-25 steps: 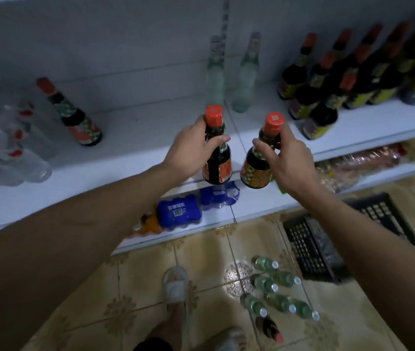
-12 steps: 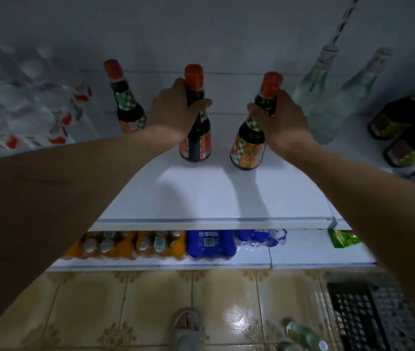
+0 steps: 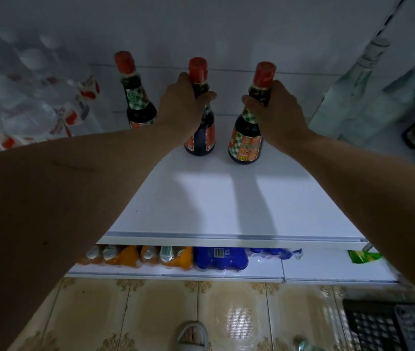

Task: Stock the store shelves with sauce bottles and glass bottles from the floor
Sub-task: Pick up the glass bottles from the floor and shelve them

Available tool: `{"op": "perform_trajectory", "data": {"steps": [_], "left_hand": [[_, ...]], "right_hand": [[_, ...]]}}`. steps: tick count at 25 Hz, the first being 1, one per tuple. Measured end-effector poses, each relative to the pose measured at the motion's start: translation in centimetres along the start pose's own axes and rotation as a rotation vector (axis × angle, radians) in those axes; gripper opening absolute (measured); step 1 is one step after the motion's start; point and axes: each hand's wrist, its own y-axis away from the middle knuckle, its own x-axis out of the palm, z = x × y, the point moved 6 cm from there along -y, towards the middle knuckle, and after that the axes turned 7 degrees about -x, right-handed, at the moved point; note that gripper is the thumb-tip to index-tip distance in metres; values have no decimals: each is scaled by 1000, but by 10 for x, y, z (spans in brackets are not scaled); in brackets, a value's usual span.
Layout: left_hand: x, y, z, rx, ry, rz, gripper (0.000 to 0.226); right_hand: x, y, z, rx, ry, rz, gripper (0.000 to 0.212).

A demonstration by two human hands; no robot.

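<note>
Here each hand has its grip curled round a bottle neck: the left hand (image 3: pixel 181 105) holds a dark glass sauce bottle with a red cap and orange label (image 3: pixel 199 134), the right hand (image 3: pixel 276 115) a dark red-capped bottle with a green-checked label (image 3: pixel 245 140). Below both grips, the bottles stand upright on the white shelf (image 3: pixel 226 198). Left of the left grip stands a third red-capped sauce bottle (image 3: pixel 135 97), apart.

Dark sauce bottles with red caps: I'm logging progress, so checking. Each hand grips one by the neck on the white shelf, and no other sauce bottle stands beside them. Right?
Not quite. The head view shows a third dark sauce bottle with a red cap standing left of the pair. The left hand and right hand do grip theirs by the neck on the white shelf.
</note>
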Motion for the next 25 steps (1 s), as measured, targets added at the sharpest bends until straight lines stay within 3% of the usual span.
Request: {"op": "perform_trajectory", "data": {"steps": [10,14,17,19,21,23,25], "left_hand": [[12,-22,3,-60,-34,-11,47],[9,-2,14,-195,241,71,55],[-11,47,39,-139,504,26,47],[-10,73,72,-144,603,214,70],[-9,93,96,-179,454,342,94],[-15,98,111,-156,372,306,111],[-23,94,121,-170,419,233,106]], "right_hand": [[14,13,14,-88,1,63,44],[18,23,29,-91,-3,115,42],[27,30,50,-106,12,173,42],[40,34,66,-125,-6,202,42],[54,39,83,-139,-37,211,40],[74,42,105,-167,-68,223,39],[94,46,126,-200,-78,244,40]]}}
